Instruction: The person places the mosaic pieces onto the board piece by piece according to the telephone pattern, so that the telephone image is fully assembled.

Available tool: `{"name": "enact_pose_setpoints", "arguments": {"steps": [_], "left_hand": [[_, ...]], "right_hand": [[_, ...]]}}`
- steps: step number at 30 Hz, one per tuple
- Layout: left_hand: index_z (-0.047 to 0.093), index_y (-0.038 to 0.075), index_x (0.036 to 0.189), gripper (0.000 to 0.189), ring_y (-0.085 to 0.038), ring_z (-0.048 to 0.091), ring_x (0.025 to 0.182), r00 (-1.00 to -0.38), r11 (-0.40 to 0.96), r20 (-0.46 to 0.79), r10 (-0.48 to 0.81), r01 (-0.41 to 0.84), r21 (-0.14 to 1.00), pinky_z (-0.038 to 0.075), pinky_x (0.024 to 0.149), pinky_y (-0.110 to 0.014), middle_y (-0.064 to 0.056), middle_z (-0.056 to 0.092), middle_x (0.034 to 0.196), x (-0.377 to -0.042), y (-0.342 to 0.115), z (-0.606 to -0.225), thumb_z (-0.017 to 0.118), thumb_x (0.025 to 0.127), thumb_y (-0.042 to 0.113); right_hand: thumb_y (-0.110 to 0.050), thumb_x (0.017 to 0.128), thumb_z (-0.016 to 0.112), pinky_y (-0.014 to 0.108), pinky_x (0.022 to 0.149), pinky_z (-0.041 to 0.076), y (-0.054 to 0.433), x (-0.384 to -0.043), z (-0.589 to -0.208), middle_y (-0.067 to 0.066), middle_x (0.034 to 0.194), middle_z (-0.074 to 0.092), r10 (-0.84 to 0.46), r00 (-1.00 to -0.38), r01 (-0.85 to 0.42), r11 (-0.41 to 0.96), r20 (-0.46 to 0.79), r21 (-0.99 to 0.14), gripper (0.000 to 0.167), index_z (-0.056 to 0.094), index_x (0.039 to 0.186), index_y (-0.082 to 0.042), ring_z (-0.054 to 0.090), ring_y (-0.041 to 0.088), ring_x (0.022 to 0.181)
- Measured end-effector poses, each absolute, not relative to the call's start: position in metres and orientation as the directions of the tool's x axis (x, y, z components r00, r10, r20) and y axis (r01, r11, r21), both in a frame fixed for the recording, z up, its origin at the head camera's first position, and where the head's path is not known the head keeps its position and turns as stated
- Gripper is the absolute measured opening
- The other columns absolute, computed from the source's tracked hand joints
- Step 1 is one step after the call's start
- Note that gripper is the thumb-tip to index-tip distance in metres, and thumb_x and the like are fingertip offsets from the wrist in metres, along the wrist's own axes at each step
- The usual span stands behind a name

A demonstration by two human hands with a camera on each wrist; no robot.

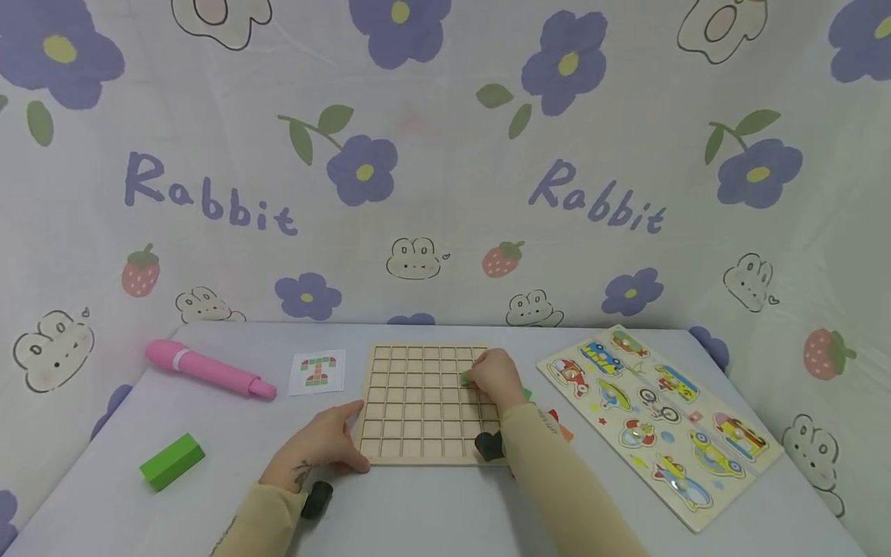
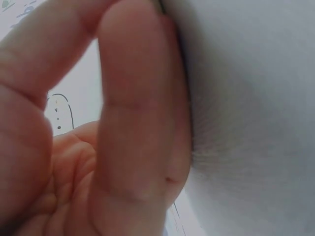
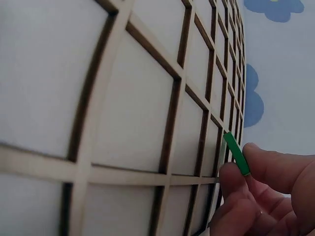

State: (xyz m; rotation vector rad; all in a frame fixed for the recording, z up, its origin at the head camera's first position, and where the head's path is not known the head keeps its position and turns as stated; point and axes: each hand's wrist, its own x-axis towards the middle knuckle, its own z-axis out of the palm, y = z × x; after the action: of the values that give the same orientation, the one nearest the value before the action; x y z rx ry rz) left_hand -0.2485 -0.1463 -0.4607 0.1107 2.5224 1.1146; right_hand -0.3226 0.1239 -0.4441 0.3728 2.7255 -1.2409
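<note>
A wooden grid board [image 1: 414, 394] with many square compartments lies in the middle of the table. My right hand [image 1: 497, 377] pinches a small green tile [image 3: 236, 155] between thumb and fingers, above the board's right side. In the right wrist view the tile is tilted, close over the compartments. My left hand [image 1: 316, 441] rests at the board's left edge, thumb by the near left corner and index finger farther up the side. The left wrist view shows its bent fingers [image 2: 133, 103] close against the white tabletop.
A pattern card [image 1: 317, 372] and a pink pen-like tool [image 1: 216, 373] lie left of the board, with a green block [image 1: 172, 462] nearer. Red and green pieces [image 1: 554, 418] peek out beside my right sleeve. A vehicle puzzle board [image 1: 657, 422] lies right.
</note>
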Motion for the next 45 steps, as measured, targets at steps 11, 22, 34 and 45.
{"name": "enact_pose_setpoints", "arguments": {"steps": [11,22,34,45], "left_hand": [[0.031,0.004,0.144,0.102,-0.015,0.054,0.051,-0.923,0.679,-0.311,0.227,-0.079,0.730,0.047,0.051,-0.027,-0.007,0.056,0.066,-0.246,-0.144,-0.457,0.085,0.057,0.003],[0.028,0.003,0.144,0.103,-0.016,0.055,0.051,-0.917,0.670,-0.321,0.239,-0.084,0.738,0.048,0.052,-0.028,-0.008,0.057,0.067,-0.244,-0.146,-0.459,0.084,0.058,0.004],[0.028,0.004,0.145,0.104,-0.015,0.054,0.050,-0.920,0.667,-0.317,0.230,-0.088,0.740,0.048,0.050,-0.028,-0.009,0.056,0.070,-0.246,-0.143,-0.458,0.084,0.058,0.003],[0.027,0.004,0.145,0.105,-0.015,0.053,0.049,-0.920,0.656,-0.318,0.228,-0.096,0.749,0.048,0.051,-0.028,-0.008,0.056,0.063,-0.245,-0.142,-0.458,0.084,0.057,0.002]], "right_hand": [[-0.019,0.078,0.070,0.027,0.057,0.042,0.119,-0.320,-0.444,0.006,0.082,0.062,0.195,-0.965,0.261,0.755,-0.175,-0.602,0.017,0.063,0.083,-0.004,0.054,0.016,0.070],[-0.017,0.078,0.069,0.027,0.052,0.038,0.119,-0.313,-0.446,0.004,0.076,0.058,0.178,-0.974,0.227,0.736,-0.141,-0.638,0.015,0.060,0.077,-0.005,0.050,0.016,0.065],[-0.017,0.082,0.065,0.033,0.066,0.046,0.172,-0.304,-0.418,0.011,0.097,0.062,0.143,-0.985,0.174,0.744,-0.101,-0.646,0.021,0.063,0.096,-0.002,0.057,0.022,0.082],[-0.016,0.080,0.065,0.035,0.063,0.044,0.210,-0.275,-0.417,0.008,0.088,0.062,0.187,-0.955,0.265,0.889,-0.233,-0.373,0.019,0.064,0.093,-0.002,0.054,0.021,0.076]]}}
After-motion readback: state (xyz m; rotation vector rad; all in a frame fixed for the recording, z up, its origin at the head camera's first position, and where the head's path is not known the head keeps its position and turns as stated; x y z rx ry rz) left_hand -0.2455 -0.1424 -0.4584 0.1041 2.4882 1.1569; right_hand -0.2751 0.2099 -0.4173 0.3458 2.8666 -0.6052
